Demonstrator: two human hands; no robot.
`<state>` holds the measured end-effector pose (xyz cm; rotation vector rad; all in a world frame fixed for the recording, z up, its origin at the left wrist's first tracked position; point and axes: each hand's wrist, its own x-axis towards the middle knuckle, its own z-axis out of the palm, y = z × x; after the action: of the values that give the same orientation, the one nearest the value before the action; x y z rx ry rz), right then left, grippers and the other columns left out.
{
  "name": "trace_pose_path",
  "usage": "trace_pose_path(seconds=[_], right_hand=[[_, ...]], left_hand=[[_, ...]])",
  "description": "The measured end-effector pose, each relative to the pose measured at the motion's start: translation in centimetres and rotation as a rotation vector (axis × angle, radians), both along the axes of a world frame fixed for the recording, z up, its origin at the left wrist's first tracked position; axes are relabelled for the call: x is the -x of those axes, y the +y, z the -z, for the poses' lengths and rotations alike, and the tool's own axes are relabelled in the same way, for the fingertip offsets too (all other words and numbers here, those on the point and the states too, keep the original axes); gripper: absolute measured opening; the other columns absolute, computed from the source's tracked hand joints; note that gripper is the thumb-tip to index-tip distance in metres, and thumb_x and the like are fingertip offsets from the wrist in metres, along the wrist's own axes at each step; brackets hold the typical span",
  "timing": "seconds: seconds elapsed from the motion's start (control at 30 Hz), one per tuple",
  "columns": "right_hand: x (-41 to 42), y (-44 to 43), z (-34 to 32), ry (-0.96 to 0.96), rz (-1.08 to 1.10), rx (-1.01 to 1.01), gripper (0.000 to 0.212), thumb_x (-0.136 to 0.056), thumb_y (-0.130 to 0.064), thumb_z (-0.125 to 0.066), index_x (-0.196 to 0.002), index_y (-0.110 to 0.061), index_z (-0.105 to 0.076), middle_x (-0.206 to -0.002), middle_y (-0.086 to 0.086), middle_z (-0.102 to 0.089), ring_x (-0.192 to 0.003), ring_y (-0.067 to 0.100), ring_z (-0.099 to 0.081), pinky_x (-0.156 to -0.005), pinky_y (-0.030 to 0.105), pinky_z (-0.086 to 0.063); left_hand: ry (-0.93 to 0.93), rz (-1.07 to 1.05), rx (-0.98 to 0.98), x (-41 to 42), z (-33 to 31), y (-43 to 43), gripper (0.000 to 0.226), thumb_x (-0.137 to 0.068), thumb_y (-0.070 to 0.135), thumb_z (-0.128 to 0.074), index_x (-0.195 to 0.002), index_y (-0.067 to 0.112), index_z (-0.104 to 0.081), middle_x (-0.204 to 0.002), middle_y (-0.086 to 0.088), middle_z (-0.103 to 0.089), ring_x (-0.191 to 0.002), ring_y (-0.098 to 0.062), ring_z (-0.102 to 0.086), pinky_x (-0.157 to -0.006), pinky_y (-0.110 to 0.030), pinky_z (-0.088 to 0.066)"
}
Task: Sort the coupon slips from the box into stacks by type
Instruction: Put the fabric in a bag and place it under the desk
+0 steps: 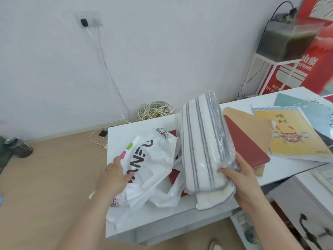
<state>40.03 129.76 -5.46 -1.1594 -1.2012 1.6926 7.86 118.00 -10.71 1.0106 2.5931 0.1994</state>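
right hand [246, 179] clamped on wrapped striped towel [201, 141], left hand [111, 177] on white bag [149, 159], grip can't tell, both over table [171, 217]

A single head-worn wide-angle view looks forward and down from close above the white bench [252, 100], with both forearms reaching in from the bottom edge toward the wall [162, 51].

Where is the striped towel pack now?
Head view, centre: the striped towel pack is over the table, gripped by the right hand, between the white plastic bag (left) and the red folder (right).
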Motion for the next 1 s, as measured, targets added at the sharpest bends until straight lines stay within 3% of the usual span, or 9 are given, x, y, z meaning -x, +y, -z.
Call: trace_pose_path(seconds=[0.07,0.2,0.3,0.47,0.57,0.67,0.73,0.83,1.0], right_hand=[[-0.1,-1.1,-0.2,0.014,-0.003,0.01,0.057,-0.083,0.013,-0.058,-0.127,-0.025,-0.058,-0.118,0.002,-0.069,-0.105,0.023,-0.067,-0.088,0.042,-0.054],[1.2,-2.9,-1.1,0.057,-0.017,-0.02,0.059,-0.083,0.013,-0.058,-0.128,-0.024,-0.057,-0.117,0.002,-0.07,-0.105,0.023,-0.067,-0.086,0.039,-0.057],[2.7,-3.4,-1.5,0.079,-0.045,-0.031,0.057,-0.085,0.012,-0.058,-0.128,-0.025,-0.057,-0.116,0.0,-0.07,-0.104,0.021,-0.068,-0.087,0.041,-0.056],[7.4,-5.0,1.8,-0.051,-0.143,0.098,0.049,-0.085,0.009,-0.054,-0.122,-0.023,-0.059,-0.113,0.002,-0.07,-0.1,0.019,-0.068,-0.089,0.04,-0.055],[8.8,-5.9,3.2,-0.276,-0.143,0.025,0.062,-0.085,-0.004,-0.056,-0.14,-0.03,-0.041,-0.11,-0.007,-0.067,-0.092,0.011,-0.065,-0.079,0.029,-0.055],[8.7,-6.0,2.7,-0.528,-0.196,-0.25,0.084,-0.085,-0.013,-0.058,-0.149,-0.033,-0.009,-0.08,-0.006,-0.057,-0.064,0.008,-0.052,-0.056,0.02,-0.043],[8.1,-5.3,2.2,-0.6,-0.149,-0.387,0.091,-0.08,-0.012,-0.06,-0.149,-0.036,-0.006,-0.103,-0.005,-0.052,-0.089,0.012,-0.052,-0.075,0.029,-0.047],[7.0,-4.0,1.7,-0.536,-0.18,-0.379,0.091,-0.077,-0.012,-0.059,-0.147,-0.044,-0.012,-0.129,-0.01,-0.038,-0.117,0.011,-0.042,-0.098,0.037,-0.042],[6.8,-3.8,2.5,-1.006,-0.354,-0.531,0.063,-0.082,-0.032,-0.053,-0.139,-0.043,-0.028,-0.135,-0.016,-0.036,-0.121,0.018,-0.042,-0.087,0.038,-0.034]], left_hand=[[-0.063,-0.072,0.022,1.0,-0.1,0.1,0.073,-0.078,0.042,-0.069,-0.134,0.015,-0.031,-0.121,-0.006,-0.055,-0.108,-0.03,-0.053,-0.08,-0.034,-0.045],[-0.297,-0.179,-0.162,2.4,-2.1,-0.7,0.028,-0.084,0.029,-0.066,-0.103,0.008,-0.059,-0.085,-0.005,-0.057,-0.08,-0.026,-0.055,-0.062,-0.03,-0.038],[-0.024,-0.158,-0.34,2.7,-6.8,-2.1,0.025,-0.095,0.027,-0.05,-0.115,0.011,-0.052,-0.093,-0.01,-0.059,-0.089,-0.033,-0.054,-0.073,-0.036,-0.038],[0.386,0.013,-0.721,1.3,-18.1,-2.7,0.011,-0.097,0.025,-0.048,-0.097,0.014,-0.046,-0.063,-0.003,-0.045,-0.068,-0.031,-0.041,-0.062,-0.036,-0.026],[0.046,-0.121,-0.933,0.8,-18.6,-0.8,0.005,-0.094,0.024,-0.054,-0.094,0.018,-0.054,-0.074,0.004,-0.056,-0.07,-0.02,-0.053,-0.06,-0.033,-0.035],[-0.444,-0.301,-0.967,-0.7,-13.0,1.4,0.016,-0.091,0.016,-0.058,-0.106,0.021,-0.055,-0.097,-0.001,-0.065,-0.088,-0.021,-0.065,-0.071,-0.034,-0.052],[-0.686,-0.382,-0.972,-2.8,-8.6,2.3,0.035,-0.09,0.009,-0.058,-0.118,0.027,-0.049,-0.11,-0.002,-0.065,-0.096,-0.022,-0.065,-0.083,-0.041,-0.054],[-0.791,-0.398,-1.064,-5.9,-6.1,2.6,0.054,-0.088,0.0,-0.052,-0.115,0.045,-0.046,-0.115,0.002,-0.062,-0.098,-0.018,-0.065,-0.084,-0.038,-0.054],[-0.737,-0.109,-1.217,-5.9,-12.5,4.1,0.081,-0.092,-0.002,-0.05,-0.129,0.066,-0.026,-0.143,0.013,-0.04,-0.096,-0.004,-0.065,-0.084,-0.036,-0.054]])
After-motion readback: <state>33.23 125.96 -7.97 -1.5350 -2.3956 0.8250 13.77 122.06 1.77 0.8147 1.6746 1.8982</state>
